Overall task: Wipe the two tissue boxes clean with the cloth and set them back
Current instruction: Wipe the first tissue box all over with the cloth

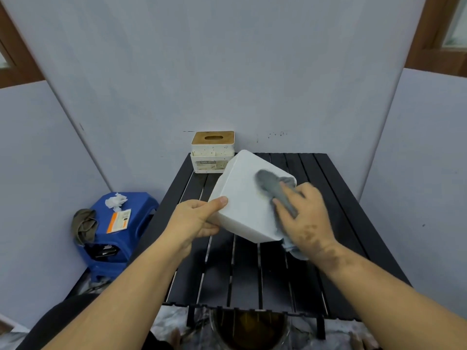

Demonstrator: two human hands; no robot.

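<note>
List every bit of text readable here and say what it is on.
Label on the far tissue box: a dark strip with pale lettering, too blurred to read.
Orange and white card on the blue stool: print too small to read.
White box: no text visible.

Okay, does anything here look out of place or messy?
On the blue stool left of the table lie a crumpled tissue, a card and a drab cloth hanging off its edge.
</note>
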